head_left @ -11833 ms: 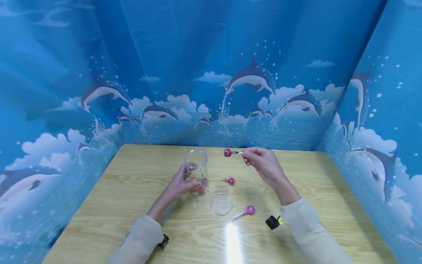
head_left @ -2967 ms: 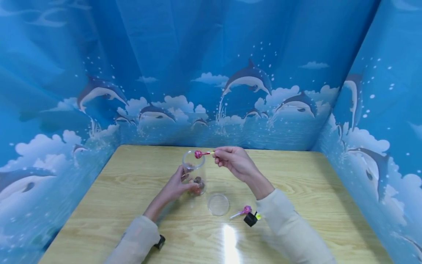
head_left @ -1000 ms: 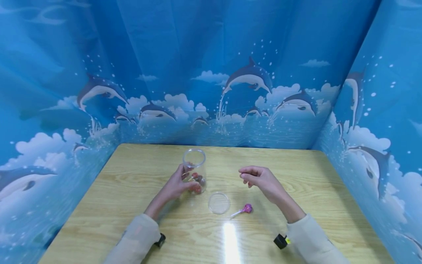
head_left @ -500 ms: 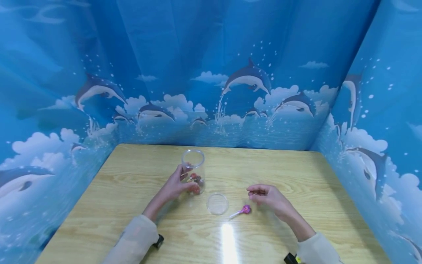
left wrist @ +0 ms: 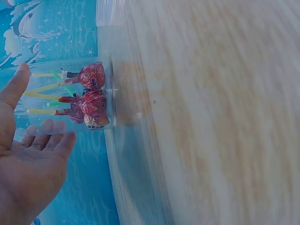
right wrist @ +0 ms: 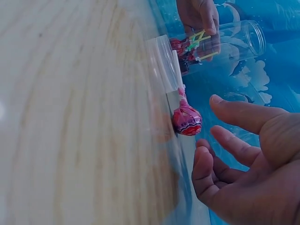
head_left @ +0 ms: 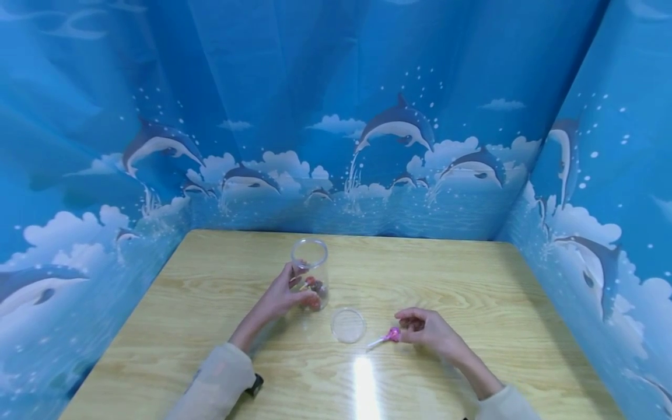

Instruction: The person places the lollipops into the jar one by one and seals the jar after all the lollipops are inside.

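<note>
My left hand grips a clear plastic jar low on its side, thumb and fingers on opposite sides of the wall. The jar stands upright with its mouth uncovered. Inside, red-wrapped lollipops with yellow and green sticks lie heads down at the bottom. A pink-wrapped lollipop with a white stick lies on the table, its head toward my right hand. That hand has thumb and fingers spread apart beside the lollipop's head, holding nothing; in the right wrist view a gap shows between them.
A clear round lid lies flat on the wooden table between the jar and the pink lollipop. Behind and at both sides hangs a blue dolphin-print curtain. A bright reflection marks the table's front.
Earlier my right hand held a red lollipop over the jar's mouth; now its hand is empty, lowered beside the pink lollipop. Another lollipop has left the table. The left hand keeps its grip.
</note>
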`<state>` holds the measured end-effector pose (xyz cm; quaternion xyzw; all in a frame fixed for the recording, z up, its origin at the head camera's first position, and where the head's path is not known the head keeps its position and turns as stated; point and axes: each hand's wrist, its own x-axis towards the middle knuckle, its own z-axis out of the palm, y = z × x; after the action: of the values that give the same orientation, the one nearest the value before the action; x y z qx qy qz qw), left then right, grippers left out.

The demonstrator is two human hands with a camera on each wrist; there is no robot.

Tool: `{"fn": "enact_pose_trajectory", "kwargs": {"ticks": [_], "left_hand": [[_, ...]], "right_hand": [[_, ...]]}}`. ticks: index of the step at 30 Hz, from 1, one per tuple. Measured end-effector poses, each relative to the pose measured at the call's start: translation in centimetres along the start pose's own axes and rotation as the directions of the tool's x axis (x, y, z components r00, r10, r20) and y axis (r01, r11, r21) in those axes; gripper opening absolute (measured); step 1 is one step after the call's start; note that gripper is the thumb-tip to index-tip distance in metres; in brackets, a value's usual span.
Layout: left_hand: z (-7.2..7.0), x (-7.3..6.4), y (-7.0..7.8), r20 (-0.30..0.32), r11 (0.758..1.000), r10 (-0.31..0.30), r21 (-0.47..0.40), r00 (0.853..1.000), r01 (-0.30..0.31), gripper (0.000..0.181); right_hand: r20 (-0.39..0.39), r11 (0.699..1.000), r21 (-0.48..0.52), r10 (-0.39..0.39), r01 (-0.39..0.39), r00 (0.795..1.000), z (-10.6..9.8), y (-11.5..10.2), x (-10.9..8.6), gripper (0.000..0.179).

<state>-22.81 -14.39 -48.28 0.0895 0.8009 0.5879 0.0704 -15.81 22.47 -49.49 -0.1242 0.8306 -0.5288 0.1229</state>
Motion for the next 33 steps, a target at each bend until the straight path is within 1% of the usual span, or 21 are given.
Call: {"fn": "enact_pose_trajectory", "kwargs": {"ticks": [3,6,10,18,22,25,30,33], "left_hand": [[0.0,0.0,-0.1,0.003,1.000,-0.005,-0.002,1.000,0.005,0.083],[0.0,0.0,-0.2,0.006,1.000,0.001,0.002,1.000,-0.001,0.083],[0.0,0.0,-0.2,0.003,1.000,-0.007,0.000,1.000,0.007,0.083],[0.0,0.0,-0.3,0.004,1.000,0.002,0.006,1.000,-0.002,0.081],[0.1,0.0,-0.3,0.004,1.000,0.012,0.005,1.000,-0.012,0.081],[0.1,0.0,-0.2,0.000,1.000,0.008,0.003,1.000,-0.008,0.081],[0.0,0.0,-0.1,-0.008,1.000,-0.004,0.005,1.000,0.004,0.082],[0.0,0.0,-0.1,-0.009,1.000,-0.004,0.004,1.000,0.004,0.082]], "right_hand": [[0.015,1.000,-0.020,-0.019,0.019,1.000,0.3,0.2,0.0,0.048],[0.029,0.998,-0.018,-0.057,0.057,0.998,0.6,0.4,0.0,0.048],[0.011,0.997,-0.028,-0.069,0.070,0.998,0.9,0.5,0.1,0.048],[-0.073,0.990,-0.140,-0.042,0.032,0.996,1.1,0.7,0.5,0.034],[-0.111,0.989,-0.148,-0.003,-0.013,0.994,1.2,0.5,0.7,0.031],[-0.148,0.986,-0.160,0.025,-0.049,0.989,1.3,0.3,0.9,0.030],[-0.219,0.970,-0.235,0.011,-0.063,0.976,1.6,0.1,1.3,0.027],[-0.245,0.963,-0.257,0.011,-0.076,0.969,1.7,0.1,1.5,0.021]]}}
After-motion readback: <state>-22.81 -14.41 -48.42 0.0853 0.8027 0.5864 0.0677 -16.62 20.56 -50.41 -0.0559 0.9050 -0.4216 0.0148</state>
